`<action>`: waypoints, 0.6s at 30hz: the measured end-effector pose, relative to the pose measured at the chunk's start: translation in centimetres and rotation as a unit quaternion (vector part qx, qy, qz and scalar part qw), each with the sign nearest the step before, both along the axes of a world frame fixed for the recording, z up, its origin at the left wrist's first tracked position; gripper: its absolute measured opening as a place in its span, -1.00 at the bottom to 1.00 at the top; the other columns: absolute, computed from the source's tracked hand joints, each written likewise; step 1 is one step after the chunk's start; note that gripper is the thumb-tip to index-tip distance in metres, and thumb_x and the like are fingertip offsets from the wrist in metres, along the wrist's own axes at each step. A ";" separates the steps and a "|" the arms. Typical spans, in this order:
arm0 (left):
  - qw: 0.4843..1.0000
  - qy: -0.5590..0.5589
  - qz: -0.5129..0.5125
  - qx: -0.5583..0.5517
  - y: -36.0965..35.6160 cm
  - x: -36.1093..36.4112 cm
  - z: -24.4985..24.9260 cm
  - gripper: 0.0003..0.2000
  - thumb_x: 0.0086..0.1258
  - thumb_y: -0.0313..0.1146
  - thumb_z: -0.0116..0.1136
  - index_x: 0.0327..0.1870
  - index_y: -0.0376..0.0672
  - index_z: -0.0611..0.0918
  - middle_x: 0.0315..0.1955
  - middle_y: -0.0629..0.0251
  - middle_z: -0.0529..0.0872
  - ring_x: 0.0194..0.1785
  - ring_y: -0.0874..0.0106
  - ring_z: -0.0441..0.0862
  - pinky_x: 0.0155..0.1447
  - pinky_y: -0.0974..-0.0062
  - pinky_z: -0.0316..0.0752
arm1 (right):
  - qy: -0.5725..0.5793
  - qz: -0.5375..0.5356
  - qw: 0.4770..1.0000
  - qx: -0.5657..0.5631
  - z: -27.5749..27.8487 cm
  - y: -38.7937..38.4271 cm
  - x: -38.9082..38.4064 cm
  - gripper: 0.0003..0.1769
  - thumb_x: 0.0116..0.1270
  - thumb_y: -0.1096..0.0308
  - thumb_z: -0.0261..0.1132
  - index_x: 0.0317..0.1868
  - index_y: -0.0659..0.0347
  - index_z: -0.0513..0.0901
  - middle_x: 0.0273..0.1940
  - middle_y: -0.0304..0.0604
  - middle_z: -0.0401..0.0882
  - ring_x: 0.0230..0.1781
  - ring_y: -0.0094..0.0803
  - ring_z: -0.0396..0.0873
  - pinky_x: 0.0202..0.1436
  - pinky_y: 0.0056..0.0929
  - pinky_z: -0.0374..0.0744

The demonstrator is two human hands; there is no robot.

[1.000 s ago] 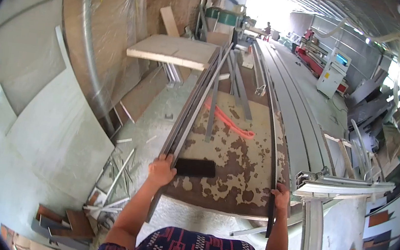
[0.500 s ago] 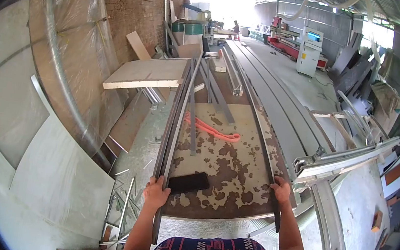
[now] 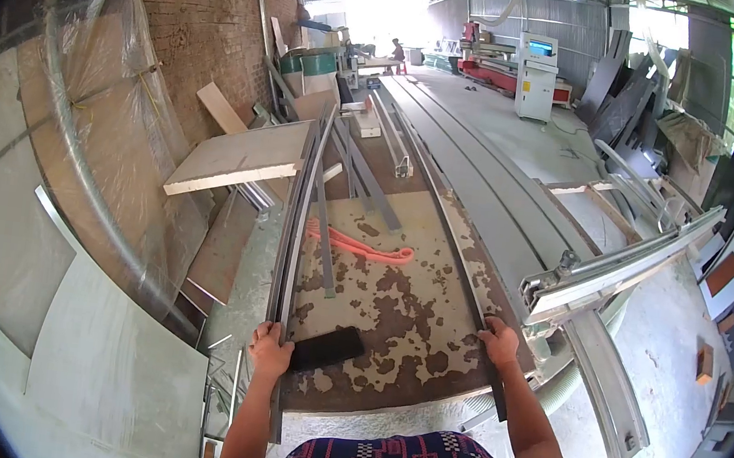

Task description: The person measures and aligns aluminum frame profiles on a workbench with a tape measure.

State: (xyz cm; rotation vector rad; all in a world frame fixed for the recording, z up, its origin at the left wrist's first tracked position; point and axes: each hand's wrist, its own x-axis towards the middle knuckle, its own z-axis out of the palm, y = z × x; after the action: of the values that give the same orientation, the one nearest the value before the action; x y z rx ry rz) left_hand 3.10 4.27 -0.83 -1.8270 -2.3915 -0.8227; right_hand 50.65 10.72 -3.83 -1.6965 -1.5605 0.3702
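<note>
My left hand [image 3: 272,349] is closed around the near end of long dark and silver metal profiles [image 3: 289,256] along the table's left edge. On the right side, my right hand [image 3: 499,342] grips a long, narrow dark strip [image 3: 461,280], its near end sticking out past the table edge. A black phone [image 3: 329,349] lies beside my left hand. Between the two lengths, a looped coral-orange strap [image 3: 365,249] rests on the worn, patchy tabletop [image 3: 367,383]. Several thin grey strips [image 3: 364,179] lie farther back, one close to the strap.
A pale board [image 3: 244,156] juts out left of the table. To the right run a long grey slatted bed [image 3: 474,160] and a metal rail [image 3: 625,267]. Plastic-covered panels [image 3: 88,134] lean at left. A machine cabinet [image 3: 536,81] stands behind, and a person [image 3: 397,54] sits far back.
The view has turned slightly right, so the scene sits farther left. Both hands keep hold of the same lengths, with little visible movement along the table.
</note>
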 end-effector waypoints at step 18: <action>0.998 -0.045 0.013 -0.044 1.7 0.2 0.6 -0.44 0.12 -0.24 0.22 0.19 -0.19 0.46 0.14 0.04 0.43 0.17 0.01 0.39 0.23 0.18 0.34 | -0.020 -0.004 1.000 0.004 0.2 -0.1 -0.3 -0.57 -0.01 0.16 0.35 -0.08 0.08 0.61 -0.34 -0.04 0.66 -0.27 -0.05 0.62 -0.18 -0.15 0.54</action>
State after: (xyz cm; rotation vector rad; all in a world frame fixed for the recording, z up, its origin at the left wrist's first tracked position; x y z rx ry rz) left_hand 3.34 5.95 -0.26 -1.8228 -2.5395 -0.8286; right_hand 50.37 10.66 -3.64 -1.7131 -1.5829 0.3276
